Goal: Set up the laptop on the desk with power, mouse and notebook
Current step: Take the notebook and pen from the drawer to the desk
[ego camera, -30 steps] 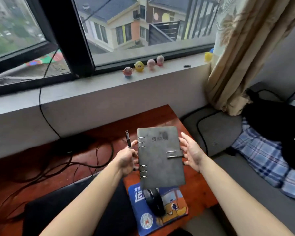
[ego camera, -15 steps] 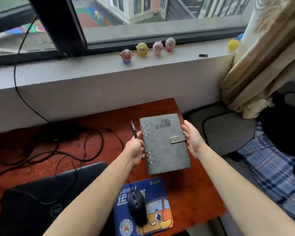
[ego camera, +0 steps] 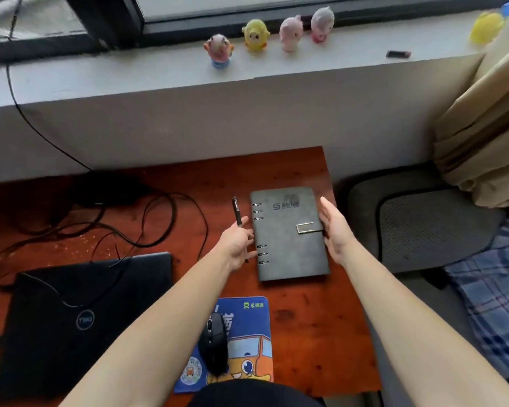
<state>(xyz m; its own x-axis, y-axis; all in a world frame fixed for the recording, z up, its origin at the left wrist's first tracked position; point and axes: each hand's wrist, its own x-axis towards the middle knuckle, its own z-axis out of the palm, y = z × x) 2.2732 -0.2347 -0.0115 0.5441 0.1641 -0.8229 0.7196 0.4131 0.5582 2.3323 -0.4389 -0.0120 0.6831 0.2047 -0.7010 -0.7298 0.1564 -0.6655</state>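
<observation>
A grey ring-bound notebook [ego camera: 288,239] with a metal clasp lies flat on the red-brown desk [ego camera: 315,318], near its right edge. My left hand [ego camera: 237,245] is at the notebook's ringed spine, and a black pen [ego camera: 236,210] runs through its fingers. Against the notebook's right edge by the clasp rests my right hand [ego camera: 335,230], fingers straight and apart. The closed black laptop [ego camera: 71,318] sits at the front left. A black mouse [ego camera: 213,342] stands on a blue cartoon mouse pad [ego camera: 247,324] under my left forearm.
Black cables [ego camera: 147,227] loop over the desk behind the laptop, one running up to the window sill. Small toy figures [ego camera: 254,35] stand on the sill. A grey cushion [ego camera: 423,227], a plaid cloth [ego camera: 494,304] and a beige curtain [ego camera: 482,127] are right of the desk.
The notebook, held up between both hands before, has come down flat onto the desk. My view has tilted downward. My right hand's fingers have straightened along its edge.
</observation>
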